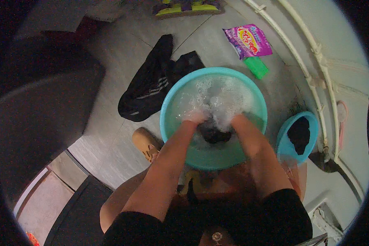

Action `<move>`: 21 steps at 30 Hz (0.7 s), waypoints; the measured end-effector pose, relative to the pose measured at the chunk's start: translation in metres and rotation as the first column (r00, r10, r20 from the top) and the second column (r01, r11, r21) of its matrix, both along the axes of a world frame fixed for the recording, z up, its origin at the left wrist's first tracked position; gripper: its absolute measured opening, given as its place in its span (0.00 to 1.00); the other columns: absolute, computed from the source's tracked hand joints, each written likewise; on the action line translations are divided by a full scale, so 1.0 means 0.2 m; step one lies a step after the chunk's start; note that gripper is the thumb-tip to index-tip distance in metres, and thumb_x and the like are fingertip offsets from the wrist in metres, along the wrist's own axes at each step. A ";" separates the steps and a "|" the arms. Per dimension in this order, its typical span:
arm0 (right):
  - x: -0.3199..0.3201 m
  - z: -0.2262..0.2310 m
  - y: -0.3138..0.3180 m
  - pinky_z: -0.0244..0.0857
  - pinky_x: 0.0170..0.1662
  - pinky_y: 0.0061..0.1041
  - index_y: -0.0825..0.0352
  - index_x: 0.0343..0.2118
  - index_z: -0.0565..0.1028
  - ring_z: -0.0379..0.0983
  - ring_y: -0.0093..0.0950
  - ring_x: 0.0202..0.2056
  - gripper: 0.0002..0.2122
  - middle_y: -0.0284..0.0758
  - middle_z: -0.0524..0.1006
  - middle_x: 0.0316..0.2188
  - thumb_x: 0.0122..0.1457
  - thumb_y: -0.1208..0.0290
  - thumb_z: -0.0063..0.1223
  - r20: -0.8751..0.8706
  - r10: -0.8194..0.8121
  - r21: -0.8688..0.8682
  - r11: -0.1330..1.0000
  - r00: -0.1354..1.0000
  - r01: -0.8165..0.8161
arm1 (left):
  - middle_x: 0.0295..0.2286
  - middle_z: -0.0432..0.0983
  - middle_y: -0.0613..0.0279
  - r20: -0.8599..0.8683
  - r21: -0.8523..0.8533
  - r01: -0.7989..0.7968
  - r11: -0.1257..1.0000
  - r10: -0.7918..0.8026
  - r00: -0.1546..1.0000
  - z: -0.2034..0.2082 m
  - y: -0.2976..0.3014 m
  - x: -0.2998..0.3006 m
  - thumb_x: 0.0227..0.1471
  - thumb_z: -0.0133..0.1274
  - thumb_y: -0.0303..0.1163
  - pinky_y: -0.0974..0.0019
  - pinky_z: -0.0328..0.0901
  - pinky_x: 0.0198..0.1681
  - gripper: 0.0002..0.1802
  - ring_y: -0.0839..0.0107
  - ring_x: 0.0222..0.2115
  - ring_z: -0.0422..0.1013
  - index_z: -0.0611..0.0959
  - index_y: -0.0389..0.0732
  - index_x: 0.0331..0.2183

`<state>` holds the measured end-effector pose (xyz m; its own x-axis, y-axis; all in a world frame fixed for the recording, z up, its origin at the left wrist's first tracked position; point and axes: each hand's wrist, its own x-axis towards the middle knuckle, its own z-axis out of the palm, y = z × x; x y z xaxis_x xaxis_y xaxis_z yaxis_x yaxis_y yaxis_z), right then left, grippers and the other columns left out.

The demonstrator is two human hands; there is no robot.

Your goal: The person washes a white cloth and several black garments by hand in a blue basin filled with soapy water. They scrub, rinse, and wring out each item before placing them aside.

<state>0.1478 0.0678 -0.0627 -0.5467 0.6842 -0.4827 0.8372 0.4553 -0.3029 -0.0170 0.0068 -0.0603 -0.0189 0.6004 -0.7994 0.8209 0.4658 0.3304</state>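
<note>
A large turquoise basin (pixel 164 119) of sudsy water stands on the floor before me. Both my forearms reach down into it. My left hand (pixel 198 116) is sunk in the foam, its fingers hidden and smeared by motion. Close beside it my right hand (pixel 238 119) is in the suds too, with its fingers out of sight. Between and just below the hands, a wet black cloth (pixel 215 134) shows in the water. Whether either hand grips it cannot be made out. White bubbles (pixel 217 92) cover the basin's far half.
Behind the basin to the left lies a black garment (pixel 145 88) with pale stripes. A purple packet (pixel 249 41) and a green block (pixel 256 67) lie beyond it. At right, a small blue basin (pixel 282 137) holds black cloth. Pipes (pixel 311 78) run along the right wall.
</note>
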 end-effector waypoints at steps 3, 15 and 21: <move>0.00 0.00 -0.03 0.64 0.50 0.39 0.65 0.45 0.75 0.72 0.41 0.45 0.14 0.44 0.76 0.42 0.58 0.67 0.44 -0.114 -0.149 0.131 0.978 0.982 0.163 | 0.50 0.68 0.45 0.024 0.035 -0.152 0.988 0.151 0.988 0.08 0.11 -0.06 0.48 0.53 0.48 0.52 0.64 0.50 0.32 0.52 0.49 0.67 0.72 0.40 0.52; 0.04 0.44 0.07 0.56 0.56 0.45 0.66 0.58 0.62 0.62 0.53 0.53 0.28 0.55 0.64 0.54 0.60 0.53 0.45 -0.292 -0.461 -0.112 0.887 0.838 0.448 | 0.51 0.64 0.51 0.318 0.496 -0.212 0.842 0.051 0.947 0.74 -0.12 0.20 0.32 0.69 0.46 0.51 0.64 0.50 0.50 0.51 0.51 0.63 0.64 0.43 0.55; 0.04 0.46 -0.32 0.52 0.58 0.50 0.60 0.64 0.50 0.59 0.52 0.55 0.40 0.47 0.54 0.61 0.51 0.52 0.57 -0.025 -0.129 0.204 0.970 0.991 0.131 | 0.63 0.37 0.52 -0.265 0.468 0.127 0.875 0.001 0.964 0.64 -0.34 0.09 0.25 0.71 0.52 0.42 0.58 0.54 0.67 0.41 0.59 0.46 0.50 0.50 0.63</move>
